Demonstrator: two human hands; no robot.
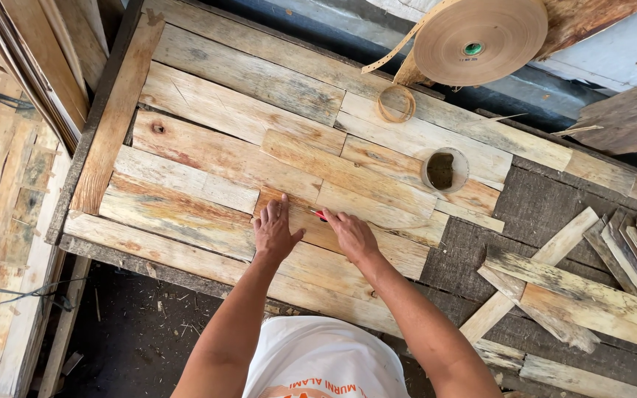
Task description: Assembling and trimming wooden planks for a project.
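Note:
My left hand (274, 230) lies flat, fingers together, on a short wooden slat (311, 228) set among several weathered slats laid side by side on the workbench (186, 273). My right hand (351, 234) is closed around a small red pencil (319, 215), its tip touching the same slat just right of my left thumb. A longer slat (348, 177) lies diagonally above both hands.
A large roll of brown paper tape (481, 37) stands at the top, a small tape ring (397, 103) below it. A clear cup with dark contents (444, 169) sits on the slats. Loose offcuts (591, 295) are piled at right; boards (23, 74) lean at left.

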